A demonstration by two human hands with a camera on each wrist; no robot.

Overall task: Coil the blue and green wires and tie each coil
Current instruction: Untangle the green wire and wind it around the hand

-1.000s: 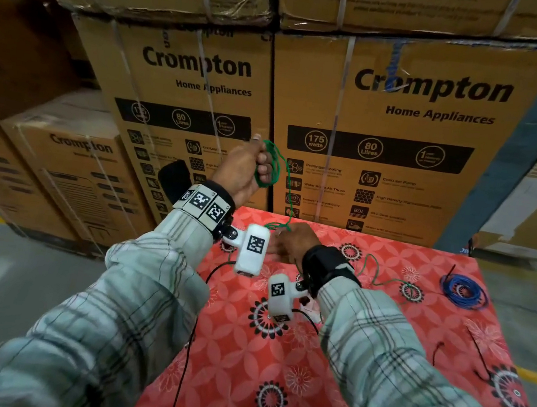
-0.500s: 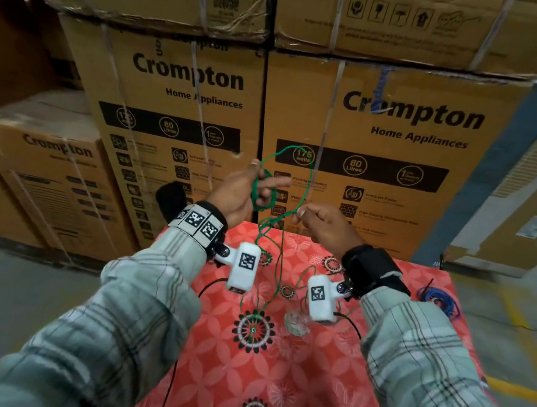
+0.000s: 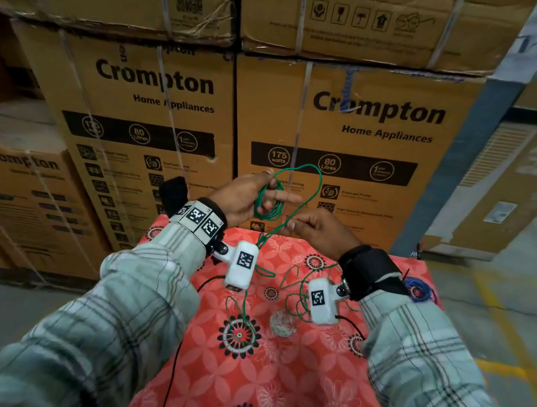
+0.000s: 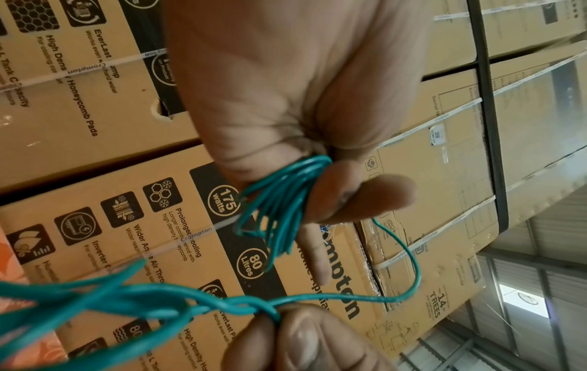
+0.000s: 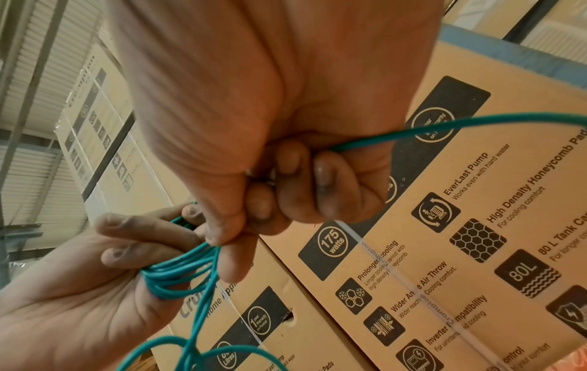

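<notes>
1. Two hands work above the table [image 3: 271, 389]: the left hand [image 3: 240, 200] grasps the green wire [image 3: 268, 203] coil, keeping its loops gathered.
2. The right hand [image 3: 316, 228] pinches the slack just beside it, feeding another loop.
3. The blue wire [image 3: 419, 287] lies coiled well apart, right of both grips.

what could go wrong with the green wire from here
1. The left hand holds the green coil with some fingers extended, so the loops could slip off or spring apart if that grip loosens.
2. The uncoiled green wire lies in overlapping curls on the red cloth and around the wrist cameras; as the right hand feeds it, it may knot or catch.
3. The trailing wire may drag the small clear object on the cloth.
</notes>
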